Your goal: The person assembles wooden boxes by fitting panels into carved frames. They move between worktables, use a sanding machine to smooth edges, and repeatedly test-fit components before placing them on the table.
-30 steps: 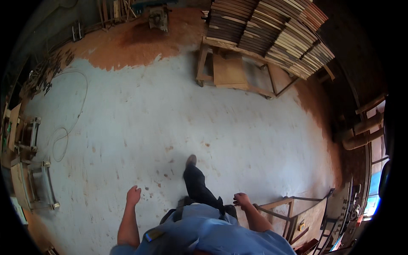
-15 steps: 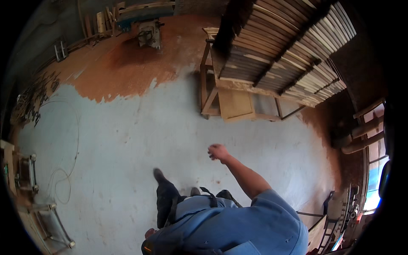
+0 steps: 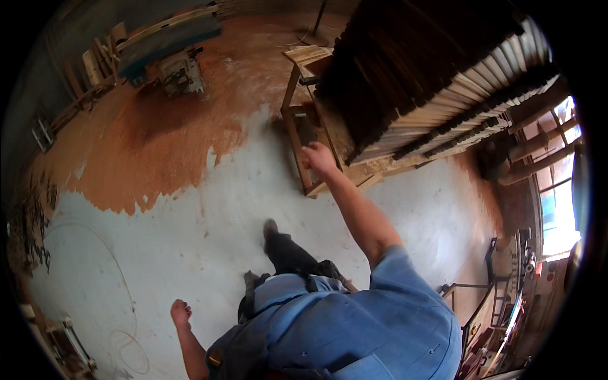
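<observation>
My right hand (image 3: 318,158) is stretched forward with its fingers loosely curled, and I see nothing in it. It appears in front of the near corner of a wooden workbench (image 3: 294,120), but whether it touches the bench I cannot tell. On the bench rises a tall stack of wooden strips (image 3: 443,95), laid in layers with dark gaps between them. Low at my left side, my left hand (image 3: 180,312) hangs over the pale floor (image 3: 209,253), closed in a loose fist with nothing visible in it.
A machine with a table top (image 3: 171,47) stands at the far left amid reddish sawdust (image 3: 114,171). Boards (image 3: 95,66) lean behind it. A thin hose or cable (image 3: 117,266) curls over the floor at left. Metal frames (image 3: 500,278) and a bright window (image 3: 557,215) are at right.
I have stepped forward, and the workbench and stack are nearer. My right arm has swung forward and up. My left hand has come out from beside my body into fuller view.
</observation>
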The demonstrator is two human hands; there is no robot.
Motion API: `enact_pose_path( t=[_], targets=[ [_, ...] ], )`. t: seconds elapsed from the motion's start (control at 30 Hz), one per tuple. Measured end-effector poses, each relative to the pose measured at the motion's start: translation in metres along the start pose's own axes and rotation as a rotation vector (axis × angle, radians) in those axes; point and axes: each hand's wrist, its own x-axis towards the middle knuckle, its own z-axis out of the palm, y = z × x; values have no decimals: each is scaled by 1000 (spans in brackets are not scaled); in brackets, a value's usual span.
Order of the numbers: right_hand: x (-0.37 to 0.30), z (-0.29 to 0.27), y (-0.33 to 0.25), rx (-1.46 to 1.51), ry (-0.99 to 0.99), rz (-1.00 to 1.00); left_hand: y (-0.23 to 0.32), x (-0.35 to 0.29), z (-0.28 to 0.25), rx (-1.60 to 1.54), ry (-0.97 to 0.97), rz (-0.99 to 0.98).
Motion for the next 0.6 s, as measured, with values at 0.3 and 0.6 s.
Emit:
enact_pose_path(
  t=[0.3,0.6],
  targets=[
    [298,4,-106,-347,479,-68,151,151,57,376,-181,260],
    [473,-53,-147,-489,702,235,334,281,204,137,-650,-67]
  ],
)
